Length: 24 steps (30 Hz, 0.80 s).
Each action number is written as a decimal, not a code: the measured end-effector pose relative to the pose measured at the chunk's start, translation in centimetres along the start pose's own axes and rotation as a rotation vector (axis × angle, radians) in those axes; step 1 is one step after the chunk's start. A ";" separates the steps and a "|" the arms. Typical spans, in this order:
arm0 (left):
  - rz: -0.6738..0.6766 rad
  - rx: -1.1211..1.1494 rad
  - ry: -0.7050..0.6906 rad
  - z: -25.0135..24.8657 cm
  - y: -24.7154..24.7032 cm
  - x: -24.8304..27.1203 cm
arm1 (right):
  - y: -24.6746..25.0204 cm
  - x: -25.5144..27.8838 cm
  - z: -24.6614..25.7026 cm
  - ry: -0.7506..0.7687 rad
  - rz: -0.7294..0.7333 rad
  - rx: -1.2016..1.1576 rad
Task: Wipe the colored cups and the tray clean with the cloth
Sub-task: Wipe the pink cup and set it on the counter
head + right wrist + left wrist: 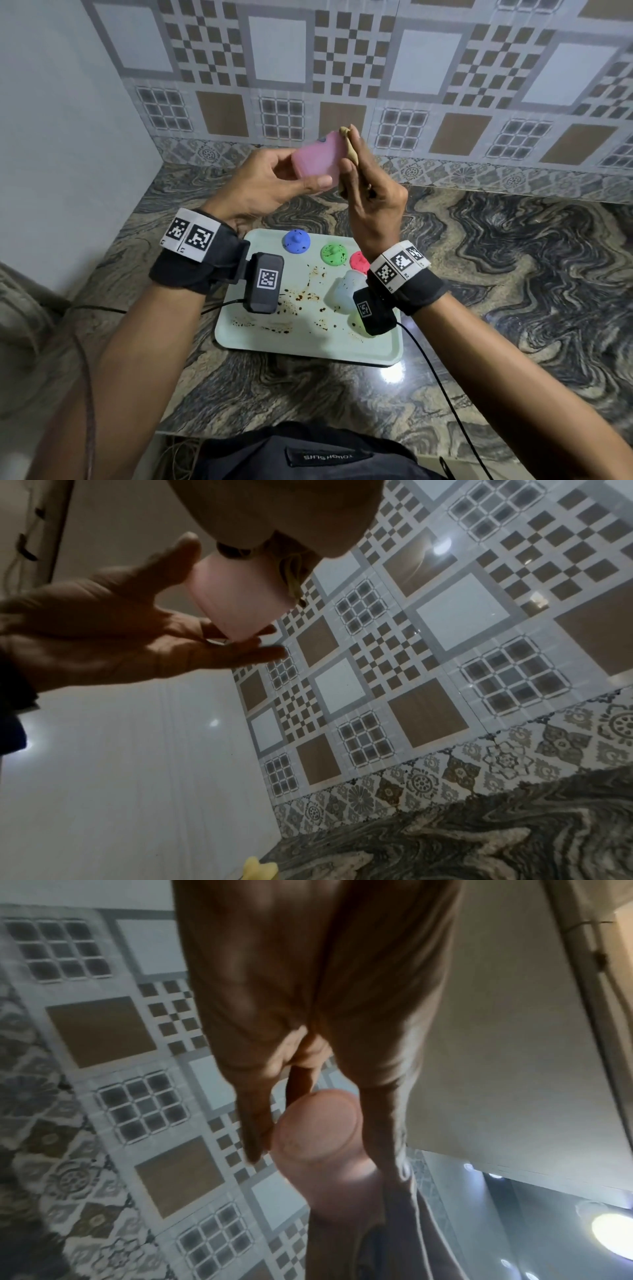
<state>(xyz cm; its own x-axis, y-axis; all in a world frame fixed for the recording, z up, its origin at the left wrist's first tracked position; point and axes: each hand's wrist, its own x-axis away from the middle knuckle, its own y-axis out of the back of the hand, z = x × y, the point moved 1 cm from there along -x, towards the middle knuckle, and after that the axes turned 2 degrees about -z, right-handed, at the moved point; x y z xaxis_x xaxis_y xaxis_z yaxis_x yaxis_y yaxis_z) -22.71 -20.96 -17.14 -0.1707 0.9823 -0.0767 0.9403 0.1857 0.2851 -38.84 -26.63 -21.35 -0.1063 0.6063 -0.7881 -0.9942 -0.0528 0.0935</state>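
My left hand [274, 178] holds a pink cup [318, 161] on its side above the counter, thumb under it and fingers behind. My right hand [366, 185] grips a tan cloth [351, 147] and presses it against the cup's right end. The left wrist view shows the pink cup [318, 1129] between my fingers. The right wrist view shows the pink cup [236, 599] with the cloth [291, 569] at its upper end. Below lies a pale green tray [308, 342] with brown stains. On it stand speckled upturned blue [296, 241], green [334, 255] and red [359, 261] cups.
A whitish cup [344, 291] sits on the tray, partly hidden by my right wrist camera. The tray lies on a marbled counter [496, 291] against a patterned tiled wall [411, 85], with a plain white wall [68, 137] on the left. Black cables trail over the counter's front.
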 end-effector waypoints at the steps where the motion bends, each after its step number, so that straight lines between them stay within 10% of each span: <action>1: 0.030 0.019 0.041 0.3 0.0 0.0 | 0.0 0.2 -0.1 0.004 0.002 0.001; 6: 0.068 0.263 0.152 1.0 0.4 0.2 | -0.1 1.0 -0.4 -0.018 0.038 -0.026; 10: -0.156 -0.207 -0.162 1.1 -0.5 0.7 | -0.4 0.8 0.0 -0.072 0.070 0.014; 18: -0.098 0.070 -0.126 1.1 0.7 1.5 | -0.7 0.7 -0.1 -0.031 0.046 -0.011; 24: -0.258 -0.263 -0.362 1.0 0.7 2.3 | -2.1 1.1 -0.3 -0.176 0.010 -0.091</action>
<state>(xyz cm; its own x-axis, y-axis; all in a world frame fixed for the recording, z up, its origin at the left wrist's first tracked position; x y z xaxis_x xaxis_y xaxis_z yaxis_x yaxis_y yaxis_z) -22.15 -18.59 -18.10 -0.2306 0.8412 -0.4892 0.7673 0.4663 0.4402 -36.88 -26.12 -22.62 -0.1196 0.7343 -0.6682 -0.9913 -0.1258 0.0392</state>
